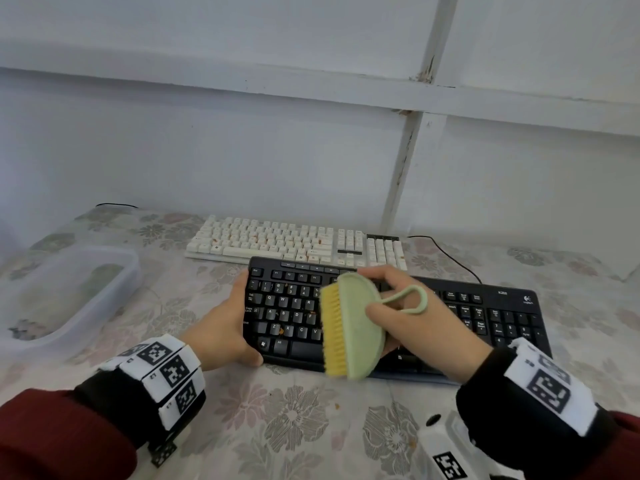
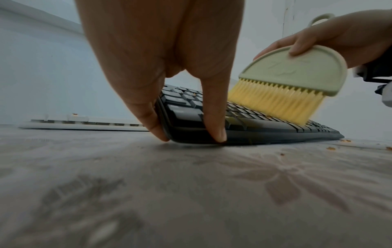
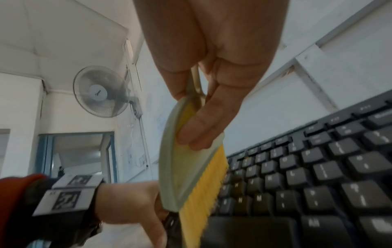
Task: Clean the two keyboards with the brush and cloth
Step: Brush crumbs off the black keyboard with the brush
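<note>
We hold the brush (image 1: 349,327) in our right hand (image 1: 415,317), fingers and thumb pinched on its pale green back, the loop handle lying over the hand. Its yellow bristles (image 2: 273,102) point left and down onto the black keyboard (image 1: 450,306), and in the left wrist view the tips seem to touch the keys about the middle of the letter block. The brush's long edge runs from the front of the keyboard to its back, square across the keyboard's long axis, which lies left to right along the near part of the table (image 1: 294,427).

Our left hand (image 1: 225,327) grips the keyboard's left end, thumb at the front corner and fingers on the end edge, and that end looks lifted slightly off the cloth-covered table. So the uncleaned keys lie to the left of the bristles, between the two hands; we judge the next stroke to run leftward along the rows, toward the steadying hand. Crumbs (image 2: 331,148) lie on the table by the keyboard's front edge.

The white keyboard (image 1: 294,244) sits just behind the black one, toward the far edge, with orange specks among its keys. A clear plastic tub (image 1: 114,271) stands at the left edge. We see no cloth for wiping
</note>
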Demonstrator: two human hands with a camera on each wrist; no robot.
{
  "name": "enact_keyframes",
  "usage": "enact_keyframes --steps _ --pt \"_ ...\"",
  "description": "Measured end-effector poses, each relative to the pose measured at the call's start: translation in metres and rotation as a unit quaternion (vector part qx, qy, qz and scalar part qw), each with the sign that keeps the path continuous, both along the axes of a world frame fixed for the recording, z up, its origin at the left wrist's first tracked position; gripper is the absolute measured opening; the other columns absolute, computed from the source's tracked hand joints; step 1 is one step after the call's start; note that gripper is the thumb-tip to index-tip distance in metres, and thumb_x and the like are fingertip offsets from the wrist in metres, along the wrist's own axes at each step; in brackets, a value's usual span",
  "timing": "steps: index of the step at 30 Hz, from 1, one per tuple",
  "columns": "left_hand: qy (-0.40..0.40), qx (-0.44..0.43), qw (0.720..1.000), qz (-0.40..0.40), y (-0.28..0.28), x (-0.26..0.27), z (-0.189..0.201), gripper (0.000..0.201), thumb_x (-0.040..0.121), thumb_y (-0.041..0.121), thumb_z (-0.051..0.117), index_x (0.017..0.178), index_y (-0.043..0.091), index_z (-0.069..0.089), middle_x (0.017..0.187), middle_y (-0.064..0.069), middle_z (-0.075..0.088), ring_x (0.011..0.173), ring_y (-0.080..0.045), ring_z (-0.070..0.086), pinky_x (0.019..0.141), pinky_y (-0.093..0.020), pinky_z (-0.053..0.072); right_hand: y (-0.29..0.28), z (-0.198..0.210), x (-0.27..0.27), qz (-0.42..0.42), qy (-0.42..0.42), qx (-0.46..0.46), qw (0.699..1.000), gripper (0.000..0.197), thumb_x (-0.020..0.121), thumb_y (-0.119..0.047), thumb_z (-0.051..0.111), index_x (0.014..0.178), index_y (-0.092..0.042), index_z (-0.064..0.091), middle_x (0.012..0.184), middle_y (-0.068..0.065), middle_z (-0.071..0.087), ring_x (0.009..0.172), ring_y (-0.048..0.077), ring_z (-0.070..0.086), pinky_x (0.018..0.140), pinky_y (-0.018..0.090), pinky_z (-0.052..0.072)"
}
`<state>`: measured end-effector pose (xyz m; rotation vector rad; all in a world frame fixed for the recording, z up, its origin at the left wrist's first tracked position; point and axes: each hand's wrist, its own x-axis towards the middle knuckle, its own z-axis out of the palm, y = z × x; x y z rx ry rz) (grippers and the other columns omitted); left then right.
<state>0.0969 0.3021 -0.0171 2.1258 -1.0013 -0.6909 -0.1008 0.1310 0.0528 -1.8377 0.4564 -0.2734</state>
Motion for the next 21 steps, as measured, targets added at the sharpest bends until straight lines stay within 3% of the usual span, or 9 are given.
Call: enact_keyframes --steps 5,11,16,21 --pt "0.004 0.001 1.0 0.001 -0.001 0.0 0.0 0.13 0.059 -0.003 0.08 0.141 0.048 -0.008 0.118 0.019 0.052 0.103 0.0 0.053 0.086 -0.023 0.046 -0.018 0.009 0.007 -0.09 -0.053 -0.014 0.994 0.041 0.09 0.0 0.048 0.123 -0.024 0.049 0.085 0.005 0.067 0.066 0.008 0.068 0.054 0.027 0.056" --pt "0.0 0.006 1.0 0.001 -0.001 0.0 0.001 0.127 0.06 -0.002 0.08 0.141 0.046 -0.006 0.114 0.021 0.053 0.1 -0.001 0.054 0.082 -0.02 0.044 -0.004 -0.009 0.005 -0.05 -0.004 -0.008 0.999 0.041 0.089 -0.002 0.049 0.12 -0.029 0.049 0.094 0.009 0.067 0.074 0.013 0.069 0.058 0.032 0.058" --pt "-0.002 0.005 1.0 0.0 -0.001 0.0 0.001 0.127 0.061 -0.002 0.08 0.141 0.045 -0.006 0.112 0.019 0.055 0.097 0.001 0.054 0.076 -0.016 0.044 0.008 -0.018 -0.009 -0.004 0.044 -0.005 0.999 0.041 0.088 -0.004 0.048 0.115 -0.035 0.052 0.085 0.02 0.064 0.069 0.021 0.063 0.064 0.038 0.059" --pt "0.001 0.007 1.0 0.001 -0.001 0.0 0.0 0.129 0.06 0.0 0.081 0.142 0.046 -0.008 0.115 0.017 0.055 0.101 -0.003 0.056 0.084 -0.022 0.046 0.01 -0.004 -0.019 0.033 0.041 -0.014 0.999 0.041 0.088 -0.002 0.049 0.113 -0.033 0.057 0.085 0.008 0.067 0.067 0.012 0.064 0.056 0.031 0.056"
